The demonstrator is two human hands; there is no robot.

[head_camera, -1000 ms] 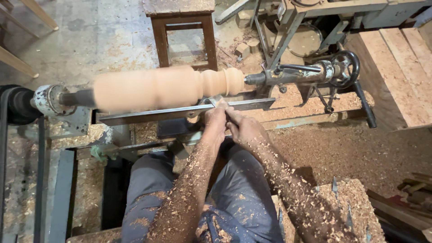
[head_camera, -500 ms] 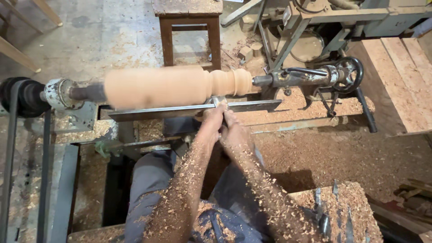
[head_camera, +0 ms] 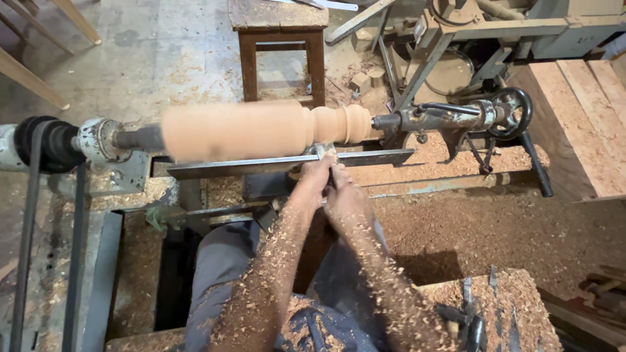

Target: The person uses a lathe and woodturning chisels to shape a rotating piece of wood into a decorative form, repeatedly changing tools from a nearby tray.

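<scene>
A pale wooden spindle [head_camera: 261,130] spins blurred on the lathe, with turned beads near its right end. Below it runs a long metal tool rest [head_camera: 215,167]. My left hand [head_camera: 317,175] lies on the rest and presses a turning chisel [head_camera: 324,152] against the wood by the beads. My right hand [head_camera: 345,202] grips the chisel's handle just behind, close to the left hand. Both forearms are covered in wood shavings.
The headstock with belt pulley [head_camera: 45,145] sits at left, the tailstock with handwheel [head_camera: 512,112] at right. A wooden stool [head_camera: 280,39] stands behind the lathe. Several chisels [head_camera: 473,319] lie on a shavings-covered block at lower right. Planks [head_camera: 580,124] lie at right.
My hands have shifted slightly along the rest near the beads, staying on the chisel. The spindle keeps spinning.
</scene>
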